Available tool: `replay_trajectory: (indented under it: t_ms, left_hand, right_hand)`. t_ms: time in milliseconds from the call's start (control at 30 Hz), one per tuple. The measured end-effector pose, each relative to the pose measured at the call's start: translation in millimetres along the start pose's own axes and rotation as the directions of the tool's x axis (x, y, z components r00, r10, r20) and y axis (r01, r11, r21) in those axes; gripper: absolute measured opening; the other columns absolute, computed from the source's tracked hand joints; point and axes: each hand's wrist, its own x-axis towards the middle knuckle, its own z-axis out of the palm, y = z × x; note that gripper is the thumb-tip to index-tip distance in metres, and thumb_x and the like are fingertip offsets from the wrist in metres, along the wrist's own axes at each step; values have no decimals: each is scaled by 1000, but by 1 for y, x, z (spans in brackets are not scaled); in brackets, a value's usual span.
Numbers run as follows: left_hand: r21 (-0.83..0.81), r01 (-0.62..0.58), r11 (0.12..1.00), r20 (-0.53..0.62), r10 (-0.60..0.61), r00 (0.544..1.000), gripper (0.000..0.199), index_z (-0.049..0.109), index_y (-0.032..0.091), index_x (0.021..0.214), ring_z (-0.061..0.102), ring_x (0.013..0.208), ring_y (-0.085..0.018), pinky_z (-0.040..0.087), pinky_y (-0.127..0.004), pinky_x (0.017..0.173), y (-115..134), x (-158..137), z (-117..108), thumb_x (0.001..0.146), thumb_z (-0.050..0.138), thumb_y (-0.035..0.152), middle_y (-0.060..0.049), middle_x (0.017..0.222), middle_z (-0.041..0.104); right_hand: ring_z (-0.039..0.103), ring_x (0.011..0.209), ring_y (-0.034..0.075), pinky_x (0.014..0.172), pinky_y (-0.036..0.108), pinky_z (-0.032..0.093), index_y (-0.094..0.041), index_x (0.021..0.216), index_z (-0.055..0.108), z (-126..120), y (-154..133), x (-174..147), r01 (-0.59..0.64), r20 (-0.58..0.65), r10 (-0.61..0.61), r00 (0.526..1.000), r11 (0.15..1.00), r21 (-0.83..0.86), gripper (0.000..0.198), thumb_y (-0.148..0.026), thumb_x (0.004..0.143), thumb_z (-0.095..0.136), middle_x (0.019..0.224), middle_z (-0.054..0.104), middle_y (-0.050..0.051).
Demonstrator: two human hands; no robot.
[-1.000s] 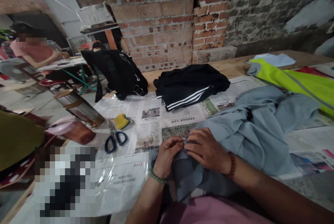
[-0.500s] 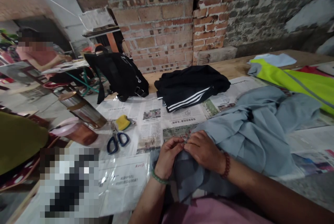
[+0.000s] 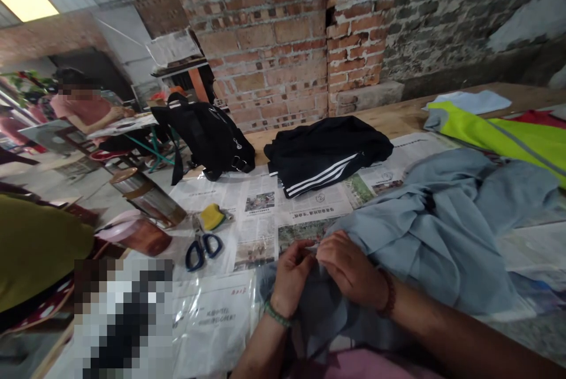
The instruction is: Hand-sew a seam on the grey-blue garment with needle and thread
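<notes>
A grey-blue cloth garment (image 3: 446, 237) lies bunched across the table and hangs over its front edge. My left hand (image 3: 292, 273), with a green bead bracelet at the wrist, pinches the garment's edge between thumb and fingers. Right beside it, my right hand (image 3: 349, 264), with a red bead bracelet, is closed on the same edge. The fingertips of both hands nearly meet. Whether a needle or another small thing is between them is too small to make out. Blue-handled scissors (image 3: 204, 249) lie to the left, by a yellow and green sponge-like piece (image 3: 212, 217).
Newspaper under clear plastic (image 3: 212, 314) covers the table. A steel flask (image 3: 148, 196) and a pink-lidded cup (image 3: 135, 233) stand at the left edge. Behind are a black backpack (image 3: 210, 137), black striped clothing (image 3: 329, 152) and a neon-yellow garment (image 3: 499, 134). Another person (image 3: 86, 105) sits farther off.
The view has tilted slightly up, so things sit a little lower and farther right. Both hands stay closed on the garment's edge, with only slight finger movement.
</notes>
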Motion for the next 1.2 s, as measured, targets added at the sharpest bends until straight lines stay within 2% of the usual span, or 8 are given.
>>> replay_trajectory:
  t_ms: [100,167,267,367,433,567,733,1200]
  left_hand:
    - [-59,46,997,2,-46,999,27,66,18,89,47,54,-9,35,-20,53,4,-1,-1,62,69,24,4,59,57]
    - [-106,76,991,-9,-78,997,30,66,18,90,48,54,-9,35,-20,53,7,-1,-3,61,70,24,3,60,58]
    - [-144,95,985,-16,-98,995,28,68,17,86,49,56,-9,36,-20,55,9,-2,-5,59,70,22,3,61,58]
    - [-154,93,984,-22,-98,995,26,68,16,83,47,54,-9,36,-19,54,10,-2,-7,58,69,20,3,58,56]
    - [-159,92,983,-24,-97,995,25,68,16,82,46,53,-8,35,-19,53,9,-3,-7,57,68,20,3,58,55]
    - [-161,103,982,-17,-107,994,25,68,16,82,45,51,-7,34,-18,51,8,-5,-7,57,68,20,4,57,55]
    - [-152,97,984,-2,-98,995,24,68,16,82,45,50,-7,34,-18,50,8,-5,-7,58,68,21,4,56,55]
    - [-148,97,984,8,-97,995,23,68,16,81,44,51,-7,32,-18,51,8,-5,-6,59,68,20,5,56,55]
  right_hand:
    - [58,78,14,71,32,44,-20,89,48,-8,1,16,-321,33,324,945,908,268,11,-22,89,37,88,61,4]
    - [59,60,11,55,26,44,-20,87,44,-13,3,29,-506,142,515,845,687,521,12,-29,90,36,82,61,2]
    - [55,45,9,41,20,37,-20,82,41,-20,10,48,-570,291,614,734,322,756,15,-35,85,45,67,57,-4]
    - [58,51,9,44,19,40,-19,82,46,-27,21,63,-522,279,665,693,197,830,18,-32,76,58,63,56,-5]
    - [61,58,11,50,21,43,-18,81,49,-33,28,70,-473,205,680,704,233,850,19,-30,73,62,64,57,-4]
    - [62,64,12,56,23,45,-18,80,52,-47,36,78,-376,3,671,741,411,831,15,-27,73,61,63,61,-3]
    - [63,65,12,57,23,45,-19,82,52,-65,37,86,-290,-194,633,750,577,763,12,-26,74,58,62,63,-3]
    - [65,66,12,58,23,48,-19,81,51,-96,46,95,-137,-455,512,729,760,635,6,-21,77,54,63,60,-5]
